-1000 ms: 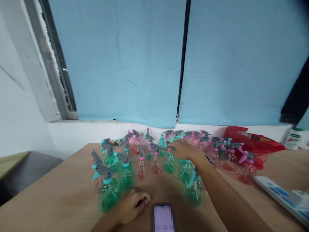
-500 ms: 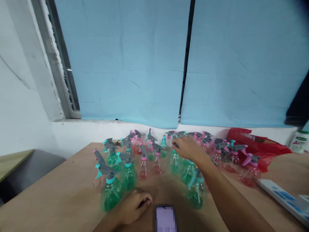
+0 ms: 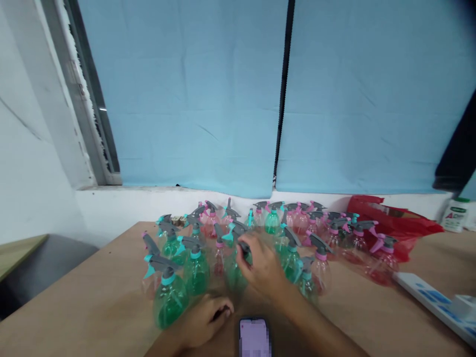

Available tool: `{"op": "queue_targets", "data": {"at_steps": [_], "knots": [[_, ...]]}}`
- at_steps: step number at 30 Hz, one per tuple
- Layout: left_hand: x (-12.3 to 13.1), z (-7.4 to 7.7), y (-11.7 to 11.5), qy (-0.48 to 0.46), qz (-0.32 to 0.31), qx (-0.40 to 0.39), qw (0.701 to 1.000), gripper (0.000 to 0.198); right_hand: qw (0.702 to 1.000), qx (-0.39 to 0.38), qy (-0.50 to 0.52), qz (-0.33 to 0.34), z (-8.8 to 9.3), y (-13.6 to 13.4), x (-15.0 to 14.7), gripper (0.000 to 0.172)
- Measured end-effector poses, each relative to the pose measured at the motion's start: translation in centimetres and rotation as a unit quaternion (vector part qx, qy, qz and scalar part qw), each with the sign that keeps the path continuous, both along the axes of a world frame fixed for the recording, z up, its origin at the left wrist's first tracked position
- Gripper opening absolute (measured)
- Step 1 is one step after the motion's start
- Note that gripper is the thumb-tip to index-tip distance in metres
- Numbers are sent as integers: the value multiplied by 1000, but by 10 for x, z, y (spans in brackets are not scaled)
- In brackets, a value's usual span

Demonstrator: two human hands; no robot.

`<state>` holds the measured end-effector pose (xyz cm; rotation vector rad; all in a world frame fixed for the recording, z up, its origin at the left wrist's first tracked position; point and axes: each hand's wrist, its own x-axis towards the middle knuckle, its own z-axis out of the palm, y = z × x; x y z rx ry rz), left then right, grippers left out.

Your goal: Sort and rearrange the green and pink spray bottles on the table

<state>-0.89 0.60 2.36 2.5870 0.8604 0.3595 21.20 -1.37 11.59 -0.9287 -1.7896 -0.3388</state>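
Observation:
My right hand [image 3: 262, 260] closes around the grey trigger head of a green spray bottle [image 3: 235, 275], whose blurred body hangs below the fingers. Part of that bottle is hidden by the hand. Low and near me, my left hand [image 3: 204, 317] rests on the table with its fingers curled in, and nothing shows in them. Just left of it stands a green spray bottle [image 3: 171, 302] with a turquoise collar. Another green bottle [image 3: 196, 272] is behind that one. Right of my right wrist are a green bottle [image 3: 308, 285] and a pink bottle [image 3: 321, 272].
Several more pink and green spray bottles fill the back of the table [image 3: 92, 292]. A phone [image 3: 255, 337] lies in front of me. At the right are a red plastic bag [image 3: 394, 223], a white-and-blue box [image 3: 435, 302] and a white bottle [image 3: 455, 215].
My right hand has come nearer and to the left, bringing a green spray bottle with it. A pink bottle at the right, behind the forearm before, now shows. My left hand stays put.

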Motion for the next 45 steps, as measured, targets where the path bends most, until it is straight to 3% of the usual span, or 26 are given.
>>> {"op": "queue_targets", "data": {"at_steps": [4, 9, 14, 18, 28, 34, 39, 42, 45], "knots": [[0, -1, 0, -4, -3, -3, 1000, 19, 998, -41, 31, 31, -41, 13, 1, 29], [0, -6, 2, -12, -4, -9, 1000, 21, 988, -90, 100, 72, -79, 25, 8, 35], [1, -4, 0, -5, 11, -12, 1000, 21, 941, -143, 290, 104, -105, 41, 12, 49], [0, -6, 0, -14, 13, -18, 1000, 21, 920, -188, 319, 130, -115, 52, 19, 50], [0, -8, 1, -1, 23, -15, 1000, 20, 892, -214, 336, 215, -111, 46, 36, 44], [0, -11, 3, 0, 25, -20, 999, 21, 877, -250, 339, 229, -103, 50, 38, 52], [-3, -15, 4, -15, 29, -11, 999, 20, 859, -317, 303, 263, -85, 58, 33, 32], [-3, -13, 2, -9, 26, -24, 999, 24, 832, -357, 278, 322, -76, 60, 30, 28], [-1, -8, 0, -1, 32, -28, 999, 23, 809, -371, 307, 337, -75, 62, 28, 24]]}}
